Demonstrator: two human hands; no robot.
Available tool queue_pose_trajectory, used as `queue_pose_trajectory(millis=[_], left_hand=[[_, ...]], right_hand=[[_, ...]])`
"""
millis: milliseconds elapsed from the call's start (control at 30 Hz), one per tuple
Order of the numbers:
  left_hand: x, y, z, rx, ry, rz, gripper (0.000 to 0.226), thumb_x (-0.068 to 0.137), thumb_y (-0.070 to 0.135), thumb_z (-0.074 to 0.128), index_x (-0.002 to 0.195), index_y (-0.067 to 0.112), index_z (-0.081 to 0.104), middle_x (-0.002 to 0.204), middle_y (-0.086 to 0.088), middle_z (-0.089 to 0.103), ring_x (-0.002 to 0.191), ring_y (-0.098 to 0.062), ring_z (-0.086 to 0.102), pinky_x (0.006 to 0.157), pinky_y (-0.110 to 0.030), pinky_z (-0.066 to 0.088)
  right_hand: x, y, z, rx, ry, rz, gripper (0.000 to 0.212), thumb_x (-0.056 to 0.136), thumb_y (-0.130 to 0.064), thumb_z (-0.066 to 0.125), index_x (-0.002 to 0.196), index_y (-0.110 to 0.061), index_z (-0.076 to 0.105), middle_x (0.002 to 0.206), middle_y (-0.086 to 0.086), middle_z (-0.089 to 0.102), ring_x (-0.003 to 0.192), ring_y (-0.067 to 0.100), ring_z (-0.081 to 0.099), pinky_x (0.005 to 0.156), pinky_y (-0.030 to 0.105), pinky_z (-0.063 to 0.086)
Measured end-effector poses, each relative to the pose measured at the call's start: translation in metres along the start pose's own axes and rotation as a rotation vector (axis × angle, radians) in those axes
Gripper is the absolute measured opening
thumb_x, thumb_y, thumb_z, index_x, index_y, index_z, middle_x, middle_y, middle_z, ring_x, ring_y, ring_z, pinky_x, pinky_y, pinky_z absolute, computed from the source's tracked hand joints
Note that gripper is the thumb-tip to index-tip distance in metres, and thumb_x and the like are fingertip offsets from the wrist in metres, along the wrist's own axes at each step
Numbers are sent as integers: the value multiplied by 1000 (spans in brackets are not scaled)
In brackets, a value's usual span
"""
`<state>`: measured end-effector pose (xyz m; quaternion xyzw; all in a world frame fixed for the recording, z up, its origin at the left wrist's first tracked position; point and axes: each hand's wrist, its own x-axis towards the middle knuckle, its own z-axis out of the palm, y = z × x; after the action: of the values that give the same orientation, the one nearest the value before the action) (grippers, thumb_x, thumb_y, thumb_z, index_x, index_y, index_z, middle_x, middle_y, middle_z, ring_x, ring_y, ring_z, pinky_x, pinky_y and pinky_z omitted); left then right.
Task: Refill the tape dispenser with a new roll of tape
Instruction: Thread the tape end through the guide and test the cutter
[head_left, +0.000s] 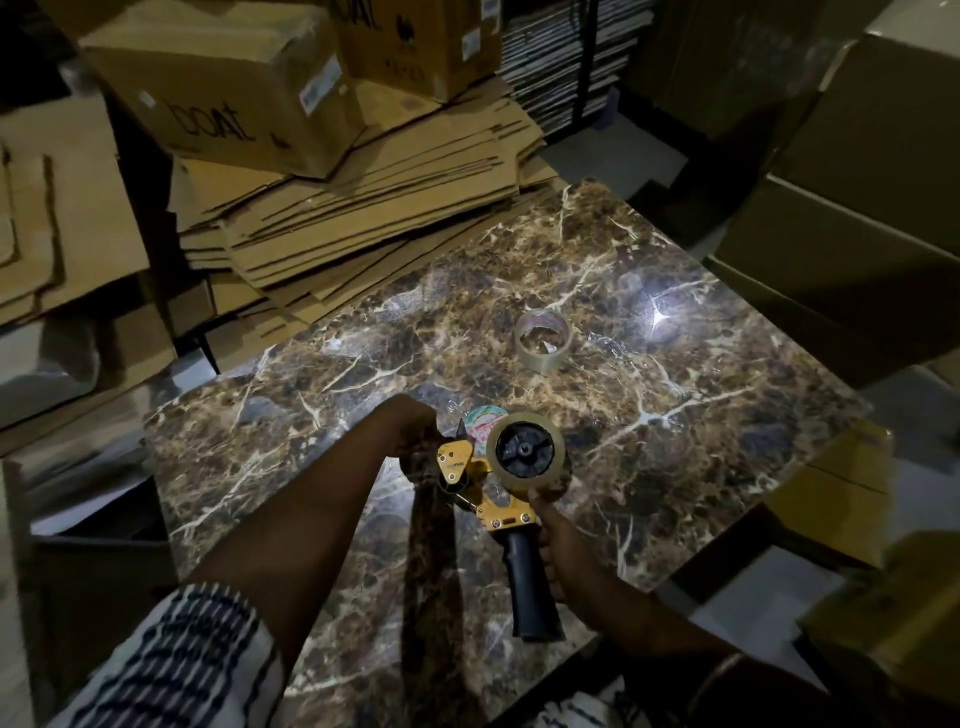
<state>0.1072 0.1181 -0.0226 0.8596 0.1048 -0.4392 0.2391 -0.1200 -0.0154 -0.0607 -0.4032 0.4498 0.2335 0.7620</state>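
Both hands are clamped on the dispenser (488, 483) at six o'clock: my right hand (558, 540) steadies the handle, my left hand (415, 441) grips the front, probably to thread tape from the roll (525, 451). Another roll (542, 340) lies at twelve on the surface (701, 405).

This is a packing or storage room of a warehouse kind, dimly lit. Cardboard is everywhere: a thick stack of flattened cartons (363, 218) leans against the far left edge of a marble-patterned table (675, 415), and sealed boxes (223, 83) sit on top of that stack (one has a word handwritten in black marker and small printed shipping labels). More closed cartons (852, 244) rise in piles beyond the table's right edge, and folded sheets (561, 52) stand packed edge-on in a rack at the back. On the table itself are packing supplies: a hand-held tape dispenser (498, 493) and a spare roll of clear tape (542, 340) toward the middle.
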Motion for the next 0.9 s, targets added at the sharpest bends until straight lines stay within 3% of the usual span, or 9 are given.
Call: queue_pose_trajectory(millis=[133,200,300,467,567,667,733,833,900], left_hand=[[2,2,-9,123,105,21,24,69,14,78,56,6,60,56,-16,64,61,-30,73,58,-31,55],[-2,5,-13,179,145,42,26,72,12,78,55,4,61,46,-12,66,47,-21,71,49,-28,57],[1,4,-18,189,166,40,24,77,5,74,56,4,62,67,-18,74,61,-26,74,60,-34,59],[6,-9,-24,160,151,47,45,85,16,74,45,11,55,31,3,54,24,-5,50,30,-13,38],[9,-18,-15,95,180,131,27,79,21,81,61,2,72,56,-9,71,49,-16,67,54,-25,57],[16,-24,-5,-45,234,238,22,77,18,84,85,-2,79,89,-20,76,81,-30,71,82,-40,57],[20,-25,2,-110,269,269,22,78,19,83,87,-1,78,93,-22,76,83,-31,71,83,-42,58],[23,-23,9,-214,299,317,20,80,20,82,89,3,79,93,-17,77,90,-28,72,79,-31,56],[25,-26,11,-270,285,320,20,81,18,81,91,1,78,90,-15,76,90,-28,71,71,-25,55]], right_hand=[[3,6,4,173,-150,92,72,92,-62,47,98,5,75,75,17,69,60,31,69,64,41,58],[0,8,8,257,-234,106,71,91,-62,48,95,4,73,77,17,66,60,33,68,63,43,58],[4,12,13,279,-280,60,69,84,-65,57,101,1,71,76,14,64,55,26,60,54,35,52],[13,14,11,175,-220,-64,71,84,-67,58,104,1,66,69,12,64,46,21,57,45,31,49],[7,5,3,23,-175,-142,68,81,-68,59,81,-2,71,62,9,60,47,20,55,46,29,47],[-1,-12,-4,-36,-106,-231,55,77,-60,67,75,-5,68,62,9,58,49,20,52,48,27,41],[-2,-24,-7,-49,-130,-241,56,71,-58,74,80,-4,65,64,11,60,50,22,53,50,27,35],[-1,-37,-12,-85,-168,-253,65,67,-60,80,86,1,66,70,18,62,52,26,56,52,30,39],[1,-45,-18,-197,-154,-310,74,56,-69,83,76,0,65,63,16,58,47,25,52,49,30,41]])
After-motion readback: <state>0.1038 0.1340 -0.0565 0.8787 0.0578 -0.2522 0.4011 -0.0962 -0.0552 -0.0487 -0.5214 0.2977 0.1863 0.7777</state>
